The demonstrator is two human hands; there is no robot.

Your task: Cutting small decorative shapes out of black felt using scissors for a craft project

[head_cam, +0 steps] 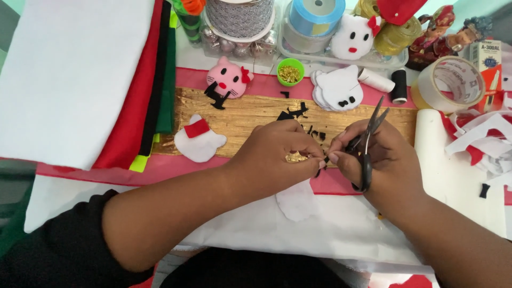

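Note:
My left hand (pixel 277 152) pinches a tiny black felt scrap (pixel 323 161) at its fingertips, with a bit of gold material (pixel 295 157) showing under the fingers. My right hand (pixel 373 160) grips black-handled scissors (pixel 368 144), blades pointing up and to the right. Both hands meet over a gold sheet (pixel 240 114). A white felt cat head with a red bow (pixel 200 141) lies to the left. Below the hands lies another white felt piece (pixel 296 202).
Stacked white, red, black and green felt (pixel 106 80) fills the left. A pink cat face (pixel 228 77), a green cup of gold pins (pixel 290 72), white cat faces (pixel 339 88), thread spools (pixel 399 85), a tape roll (pixel 450 82) and ribbon reels (pixel 314 16) sit behind. Felt scraps (pixel 480 138) lie right.

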